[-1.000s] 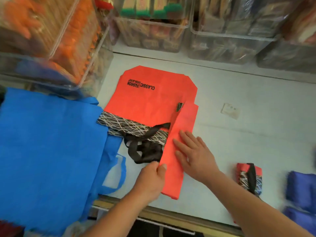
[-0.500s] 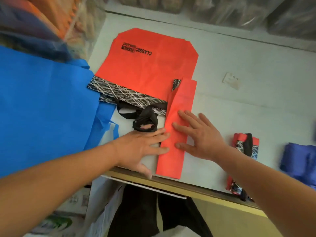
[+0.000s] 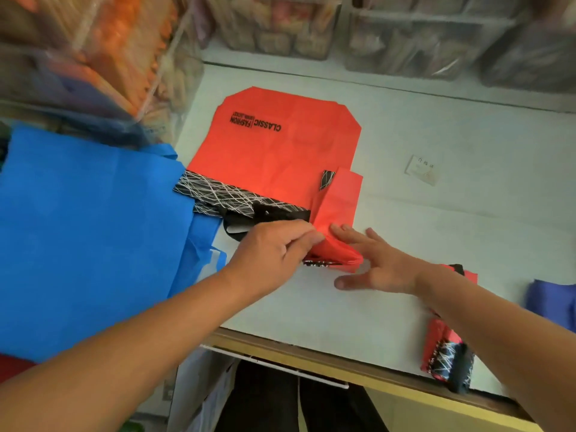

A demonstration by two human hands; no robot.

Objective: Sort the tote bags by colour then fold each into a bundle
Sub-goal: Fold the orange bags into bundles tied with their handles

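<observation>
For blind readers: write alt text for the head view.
The left hand pinches the rolled end of an orange fabric tote bag on a white table, the open right hand touching it. A blue fabric tote lies left, a folded orange bundle right.

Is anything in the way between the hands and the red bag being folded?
No, nothing visible is. The left hand pinches the red bag at its folded strip, and the right hand touches that strip with straight fingers.

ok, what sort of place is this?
Likely a stockroom or packing bench: clear storage bins of packed goods line the back of the white table, blue tote bags lie at left, and folded red bundles lie at right.
</observation>
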